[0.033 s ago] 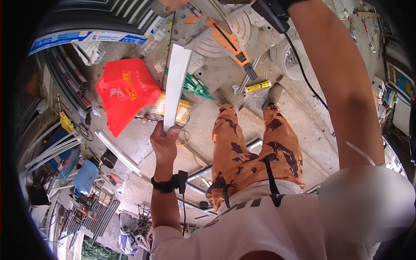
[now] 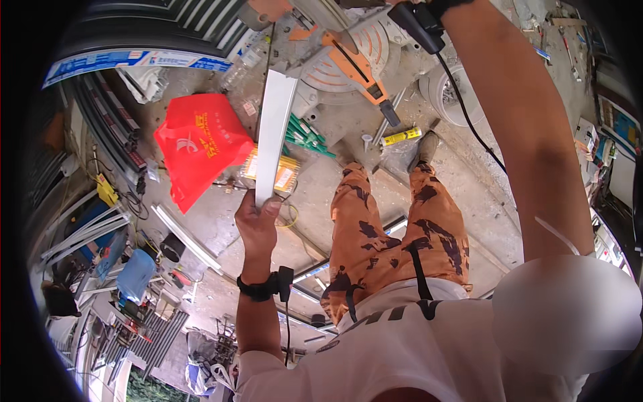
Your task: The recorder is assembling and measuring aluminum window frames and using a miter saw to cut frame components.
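One long, flat white strip (image 2: 275,127) is pinched at its near end in the left grip (image 2: 258,224), while the out-of-frame right grip's state I cannot tell.

Yellow lettering (image 2: 206,134) on red bag (image 2: 194,167)

A long, straight white profile strip (image 2: 275,134), flat-faced with a narrow side edge, slants slightly, held at its near end. Its far end reaches the left side of the miter saw (image 2: 356,65); contact cannot be told. The saw has a grey round base with orange-lined curved slots and an orange, dark-tipped arm.
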A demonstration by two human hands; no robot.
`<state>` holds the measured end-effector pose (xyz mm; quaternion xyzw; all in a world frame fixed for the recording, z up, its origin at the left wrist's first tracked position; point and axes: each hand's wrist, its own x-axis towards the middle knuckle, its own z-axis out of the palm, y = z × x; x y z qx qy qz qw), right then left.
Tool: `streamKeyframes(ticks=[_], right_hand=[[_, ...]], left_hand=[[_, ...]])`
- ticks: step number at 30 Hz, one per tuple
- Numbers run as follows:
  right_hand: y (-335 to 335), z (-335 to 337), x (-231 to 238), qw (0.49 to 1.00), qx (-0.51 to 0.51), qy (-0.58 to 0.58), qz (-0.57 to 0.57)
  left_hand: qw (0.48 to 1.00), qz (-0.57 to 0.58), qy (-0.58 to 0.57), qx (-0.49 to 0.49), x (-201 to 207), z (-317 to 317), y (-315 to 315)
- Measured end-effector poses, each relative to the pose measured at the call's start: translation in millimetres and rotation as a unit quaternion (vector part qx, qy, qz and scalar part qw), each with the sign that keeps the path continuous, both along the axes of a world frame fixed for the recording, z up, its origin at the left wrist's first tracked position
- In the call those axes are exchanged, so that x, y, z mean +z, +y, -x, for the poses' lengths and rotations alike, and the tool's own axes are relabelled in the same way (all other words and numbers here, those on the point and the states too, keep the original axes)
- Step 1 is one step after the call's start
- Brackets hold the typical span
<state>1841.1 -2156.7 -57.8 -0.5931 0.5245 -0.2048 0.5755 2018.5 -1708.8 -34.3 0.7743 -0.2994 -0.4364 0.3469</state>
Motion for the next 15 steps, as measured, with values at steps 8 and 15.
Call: streamKeyframes(ticks=[8,15], right_hand=[[61,52,11,0.945,0.0,0.138,0.296],[211,116,125,0.96,0.006,-0.16,0.23]], left_hand=[[0.997,0.056,-0.041,-0.024,57,3,-23],[0.988,0.025,-0.124,-0.087,74,44,-35]])
